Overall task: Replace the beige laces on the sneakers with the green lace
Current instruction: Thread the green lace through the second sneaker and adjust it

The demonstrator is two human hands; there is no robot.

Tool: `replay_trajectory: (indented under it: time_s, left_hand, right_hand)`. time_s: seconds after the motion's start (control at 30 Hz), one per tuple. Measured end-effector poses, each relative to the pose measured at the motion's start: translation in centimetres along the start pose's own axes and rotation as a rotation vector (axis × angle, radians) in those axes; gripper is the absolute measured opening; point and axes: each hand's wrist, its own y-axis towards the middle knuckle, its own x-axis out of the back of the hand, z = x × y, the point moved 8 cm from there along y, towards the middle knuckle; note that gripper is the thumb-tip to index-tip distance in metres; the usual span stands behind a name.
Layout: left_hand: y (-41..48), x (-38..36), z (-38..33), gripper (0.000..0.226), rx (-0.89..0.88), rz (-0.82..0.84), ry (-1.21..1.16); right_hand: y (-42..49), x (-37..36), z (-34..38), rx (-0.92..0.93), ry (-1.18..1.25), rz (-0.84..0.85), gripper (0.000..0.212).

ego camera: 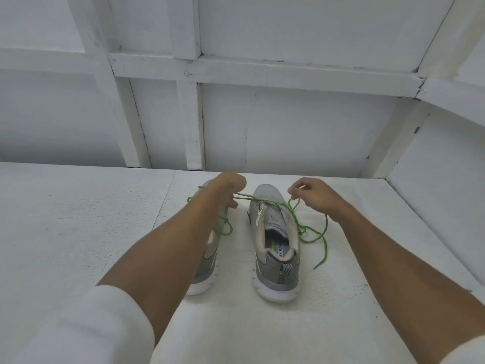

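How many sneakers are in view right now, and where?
2. The right sneaker stands near frame centre, a green lace stretched over it between the left hand and right hand. The left sneaker stands beside it, partly hidden behind the left forearm.

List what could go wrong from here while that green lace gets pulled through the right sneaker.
1. The green lace runs taut between the left hand and right hand over the right sneaker; an uneven pull may leave unequal ends.
2. Its loose tail loops over itself beside the shoe and may knot.
3. The left forearm lies across the left sneaker and could snag the second lace there.
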Motion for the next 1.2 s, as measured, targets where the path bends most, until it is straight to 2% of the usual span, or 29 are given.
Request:
replay_trajectory:
  time_s: [0.07,0.17,0.3,0.4,0.53,0.7,0.83,1.03,1.1,1.2]
  left_hand:
    - [0.6,0.6,0.0,0.037,0.012,-0.012,-0.069]
    - [1.2,1.2,-0.6,0.024,-0.002,-0.034,-0.111]
    - [2.9,1.1,-0.5,0.023,-0.014,-0.062,-0.095]
    - [3.3,1.3,-0.7,0.012,-0.039,-0.089,-0.091]
    - [3.3,2.9,-1.8,0.022,-0.156,-0.147,0.027]
    - [2.4,4.9,-1.7,0.018,-0.122,-0.130,0.369]
    - [3.4,5.5,-1.1,0.018,-0.158,-0.089,0.342]
    - [3.4,4.0,-2.5,0.014,-0.360,-0.106,0.414]
    - [3.0,3.0,-3.1,0.013,-0.382,-0.054,0.407]
    - [1.9,1.4,-3.4,0.027,-0.350,0.039,0.475]
  right_hand:
    - [-0.2,-0.8,-0.5,-0.018,-0.039,0.052,0.022]
    - [-0.5,-2.1,-0.8,-0.029,-0.065,0.134,0.025]
    - [-0.4,-3.0,-1.1,-0.021,-0.114,0.167,0.012]
    - [-0.3,-3.2,-1.7,-0.035,-0.117,0.159,0.010]
    - [-0.4,-3.4,-2.2,-0.047,-0.088,0.108,0.007]
    - [-0.6,-3.7,-2.4,-0.055,-0.080,0.090,0.009]
    - [-0.7,-3.7,-2.4,-0.054,-0.087,0.087,0.010]
    - [-0.7,-3.6,-2.2,-0.070,-0.089,0.082,0.014]
    - [-0.9,-3.2,-1.9,-0.067,-0.070,0.070,0.016]
    - [-1.0,-2.4,-1.6,-0.099,0.030,0.028,0.016]
